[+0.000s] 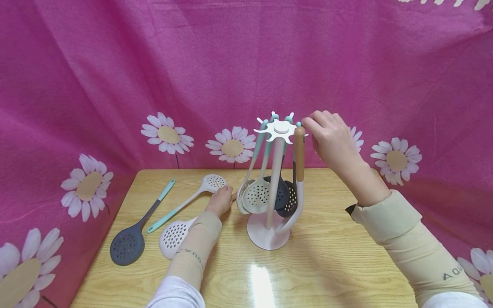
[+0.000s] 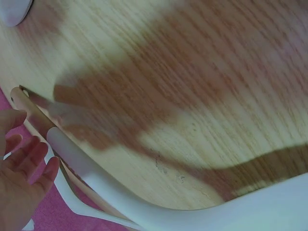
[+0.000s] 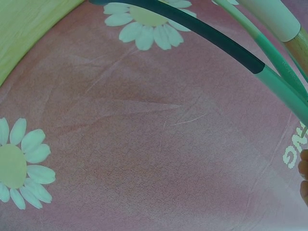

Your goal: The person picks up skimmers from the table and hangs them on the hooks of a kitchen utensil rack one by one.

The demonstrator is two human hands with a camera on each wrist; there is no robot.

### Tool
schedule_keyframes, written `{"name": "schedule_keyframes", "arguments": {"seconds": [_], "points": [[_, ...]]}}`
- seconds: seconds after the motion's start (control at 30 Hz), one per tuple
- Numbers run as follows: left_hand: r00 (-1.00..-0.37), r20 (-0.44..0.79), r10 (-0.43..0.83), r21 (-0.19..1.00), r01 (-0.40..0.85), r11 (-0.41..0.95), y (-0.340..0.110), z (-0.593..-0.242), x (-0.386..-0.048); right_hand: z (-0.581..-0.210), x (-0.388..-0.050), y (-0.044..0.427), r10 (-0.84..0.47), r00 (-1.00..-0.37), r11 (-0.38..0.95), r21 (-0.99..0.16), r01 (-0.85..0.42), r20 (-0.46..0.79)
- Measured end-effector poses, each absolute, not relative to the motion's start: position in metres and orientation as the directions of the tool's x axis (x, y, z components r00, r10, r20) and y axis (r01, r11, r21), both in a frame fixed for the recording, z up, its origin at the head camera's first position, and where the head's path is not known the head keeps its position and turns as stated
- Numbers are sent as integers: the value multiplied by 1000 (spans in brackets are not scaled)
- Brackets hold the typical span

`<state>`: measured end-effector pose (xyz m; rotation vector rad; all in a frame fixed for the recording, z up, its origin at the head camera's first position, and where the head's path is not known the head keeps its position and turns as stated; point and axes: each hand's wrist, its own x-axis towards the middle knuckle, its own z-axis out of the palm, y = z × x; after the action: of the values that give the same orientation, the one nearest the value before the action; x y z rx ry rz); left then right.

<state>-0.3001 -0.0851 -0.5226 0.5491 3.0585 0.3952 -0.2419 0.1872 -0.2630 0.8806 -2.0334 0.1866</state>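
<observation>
My left hand (image 1: 220, 202) is low over the table beside a white slotted turner (image 1: 173, 239), part of which lies under my forearm. In the left wrist view, the loosely bent fingers of the left hand (image 2: 24, 173) are beside its wooden handle (image 2: 36, 113), with no clear grip. My right hand (image 1: 333, 137) is raised at the right of the white rack (image 1: 280, 128), its fingertips pinching the teal top of a dark skimmer's handle (image 1: 298, 124). Only fingertips of the right hand (image 3: 303, 175) show at the right wrist view's edge, near the dark and teal handle (image 3: 281, 91).
Several utensils hang on the rack, among them a pale skimmer (image 1: 256, 196) and a wooden-handled one (image 1: 299, 158) at the front right. A dark slotted turner (image 1: 127, 246) and a white skimmer (image 1: 213, 182) lie at the table's left. Behind the table (image 1: 339, 256) hangs a pink flowered cloth (image 1: 215, 64).
</observation>
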Motion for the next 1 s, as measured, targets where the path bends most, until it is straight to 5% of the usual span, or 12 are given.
{"name": "schedule_keyframes", "arguments": {"seconds": [0.53,1.0], "points": [[-972,-64,227,215,209,954,-83,-534,-293,-264,-242,187,-510,-349,735,187,-652,786],[-979,-17,204,213,196,957,-82,-541,-286,-264,-243,187,-510,-346,735,190,-651,787]]}}
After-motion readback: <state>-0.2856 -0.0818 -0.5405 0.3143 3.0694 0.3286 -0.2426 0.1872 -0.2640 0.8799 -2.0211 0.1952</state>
